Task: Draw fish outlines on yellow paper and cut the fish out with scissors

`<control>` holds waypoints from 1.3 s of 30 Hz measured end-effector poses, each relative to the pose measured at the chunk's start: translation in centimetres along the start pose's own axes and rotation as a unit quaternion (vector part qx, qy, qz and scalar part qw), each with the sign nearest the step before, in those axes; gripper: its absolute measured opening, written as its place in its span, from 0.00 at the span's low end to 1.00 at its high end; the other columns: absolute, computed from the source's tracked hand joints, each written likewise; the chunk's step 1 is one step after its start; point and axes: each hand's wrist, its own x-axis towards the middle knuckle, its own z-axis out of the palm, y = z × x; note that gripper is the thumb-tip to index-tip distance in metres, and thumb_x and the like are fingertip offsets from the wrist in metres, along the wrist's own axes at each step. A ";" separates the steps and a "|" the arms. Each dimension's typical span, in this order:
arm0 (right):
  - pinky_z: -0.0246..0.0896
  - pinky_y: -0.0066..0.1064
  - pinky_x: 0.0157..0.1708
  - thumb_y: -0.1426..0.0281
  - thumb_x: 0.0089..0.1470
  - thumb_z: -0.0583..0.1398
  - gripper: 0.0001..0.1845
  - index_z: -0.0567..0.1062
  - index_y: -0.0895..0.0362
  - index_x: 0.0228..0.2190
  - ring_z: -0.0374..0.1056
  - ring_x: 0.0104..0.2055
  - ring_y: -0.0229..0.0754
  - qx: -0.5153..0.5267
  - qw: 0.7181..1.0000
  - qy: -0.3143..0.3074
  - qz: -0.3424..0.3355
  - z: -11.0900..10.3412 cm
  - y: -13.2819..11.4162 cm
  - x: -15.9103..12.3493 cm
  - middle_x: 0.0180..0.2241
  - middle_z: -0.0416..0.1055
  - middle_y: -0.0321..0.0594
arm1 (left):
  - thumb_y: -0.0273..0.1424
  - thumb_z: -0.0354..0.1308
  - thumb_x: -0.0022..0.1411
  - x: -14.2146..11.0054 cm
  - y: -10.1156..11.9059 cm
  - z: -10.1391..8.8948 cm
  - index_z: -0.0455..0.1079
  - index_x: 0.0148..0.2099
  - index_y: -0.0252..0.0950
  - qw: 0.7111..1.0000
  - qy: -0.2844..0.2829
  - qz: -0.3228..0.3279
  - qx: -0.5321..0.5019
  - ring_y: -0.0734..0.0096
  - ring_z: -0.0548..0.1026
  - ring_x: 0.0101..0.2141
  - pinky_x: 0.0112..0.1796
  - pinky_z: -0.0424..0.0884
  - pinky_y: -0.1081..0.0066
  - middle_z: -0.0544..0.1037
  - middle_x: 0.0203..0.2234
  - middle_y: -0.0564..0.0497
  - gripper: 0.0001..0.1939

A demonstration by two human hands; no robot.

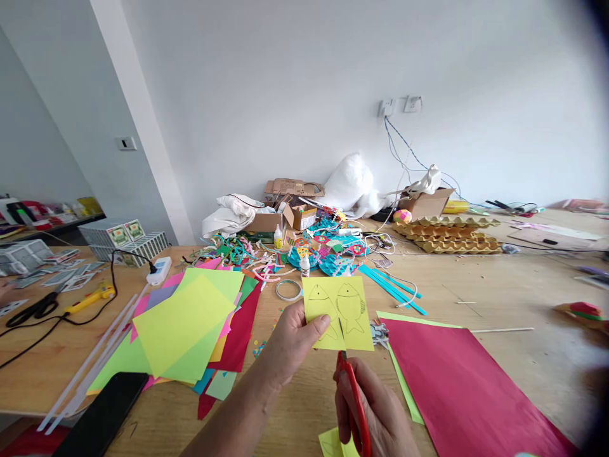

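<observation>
My left hand (290, 343) pinches a small yellow paper (345, 308) with two fish drawn on it, held upright above the wooden table (499, 311). Just below it, my right hand (375, 412) grips red-handled scissors (354, 400), whose blades meet the paper's lower edge between the two fish. A yellow paper scrap (333, 444) lies under my right hand.
A large red paper sheet (461, 387) lies at the right, a fan of coloured sheets (190, 324) at the left. A black phone (102, 412), tape roll (288, 290), glue bottles (305, 265), black scissors (33, 310), egg trays (451, 235) and craft clutter sit around.
</observation>
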 end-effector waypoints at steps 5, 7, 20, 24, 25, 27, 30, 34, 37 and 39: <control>0.50 0.25 0.16 0.45 0.54 0.48 0.26 0.63 0.55 0.26 0.57 0.15 0.34 0.008 1.000 -0.008 -0.001 0.0 0.0 0.0 0.14 0.62 0.30 | 0.36 0.60 0.56 -0.1 -0.1 0.0 0.73 0.48 0.35 1.000 -0.010 0.001 -0.006 0.58 0.76 0.40 0.41 0.70 0.65 0.80 0.38 0.46 0.18; 0.50 0.25 0.16 0.45 0.55 0.48 0.25 0.63 0.55 0.26 0.57 0.15 0.34 0.011 1.000 -0.009 -0.003 0.0 0.1 -0.1 0.14 0.62 0.30 | 0.36 0.60 0.56 -0.1 -0.1 0.1 0.73 0.48 0.35 1.000 -0.013 0.001 -0.009 0.58 0.76 0.41 0.42 0.70 0.65 0.79 0.39 0.45 0.18; 0.50 0.24 0.16 0.46 0.54 0.49 0.25 0.63 0.54 0.23 0.56 0.15 0.33 0.027 1.000 -0.008 0.002 -0.1 -0.4 -0.2 0.13 0.61 0.29 | 0.36 0.60 0.55 -0.2 0.0 0.5 0.73 0.47 0.35 1.000 -0.013 -0.007 -0.016 0.59 0.76 0.40 0.41 0.70 0.66 0.79 0.39 0.46 0.18; 0.51 0.25 0.17 0.47 0.54 0.50 0.24 0.63 0.55 0.24 0.56 0.15 0.33 0.037 0.999 0.007 0.000 0.0 -0.4 -0.3 0.14 0.61 0.29 | 0.37 0.61 0.55 -0.2 -0.1 0.5 0.74 0.47 0.35 1.000 -0.014 -0.004 -0.013 0.59 0.76 0.39 0.40 0.71 0.66 0.79 0.38 0.45 0.18; 0.50 0.25 0.16 0.47 0.54 0.50 0.24 0.63 0.55 0.24 0.56 0.15 0.33 0.038 0.999 0.008 0.004 0.0 -0.4 -0.3 0.14 0.61 0.29 | 0.37 0.61 0.55 -0.2 -0.1 0.4 0.74 0.47 0.35 1.000 -0.015 -0.006 -0.010 0.59 0.76 0.39 0.40 0.71 0.66 0.79 0.38 0.45 0.18; 0.49 0.24 0.16 0.46 0.54 0.50 0.25 0.63 0.55 0.24 0.55 0.14 0.32 0.036 0.999 0.006 0.008 -0.1 -0.3 -0.4 0.13 0.60 0.29 | 0.37 0.61 0.54 -0.2 -0.1 0.4 0.74 0.47 0.35 1.000 -0.018 -0.011 -0.007 0.59 0.77 0.38 0.40 0.71 0.66 0.79 0.38 0.45 0.19; 0.48 0.24 0.15 0.47 0.55 0.50 0.24 0.62 0.54 0.22 0.53 0.14 0.32 0.027 1.000 0.003 0.004 -0.2 -0.3 -0.4 0.12 0.59 0.28 | 0.38 0.62 0.54 -0.2 -0.1 0.3 0.74 0.47 0.36 1.000 -0.020 -0.014 -0.010 0.59 0.76 0.38 0.40 0.70 0.65 0.79 0.38 0.45 0.19; 0.47 0.24 0.16 0.47 0.55 0.51 0.24 0.62 0.54 0.22 0.53 0.14 0.32 0.022 1.000 0.005 0.011 -0.2 -0.1 -0.5 0.12 0.59 0.28 | 0.36 0.60 0.56 -0.1 -0.3 0.2 0.73 0.48 0.36 0.999 -0.029 -0.003 -0.018 0.59 0.76 0.41 0.43 0.69 0.65 0.79 0.40 0.45 0.18; 0.47 0.24 0.16 0.47 0.55 0.50 0.25 0.62 0.54 0.22 0.53 0.14 0.32 0.026 1.000 0.006 0.011 -0.1 -0.1 -0.4 0.12 0.59 0.28 | 0.34 0.58 0.59 0.0 -0.4 0.2 0.72 0.49 0.37 0.999 -0.030 0.020 -0.018 0.60 0.75 0.43 0.44 0.69 0.66 0.78 0.42 0.46 0.16; 0.48 0.24 0.16 0.46 0.54 0.50 0.25 0.62 0.54 0.22 0.54 0.14 0.32 0.032 0.999 0.003 0.011 0.0 -0.3 -0.4 0.13 0.59 0.28 | 0.34 0.57 0.60 0.0 -0.6 0.2 0.72 0.49 0.37 0.999 -0.024 0.025 -0.009 0.60 0.75 0.42 0.43 0.69 0.66 0.79 0.41 0.46 0.16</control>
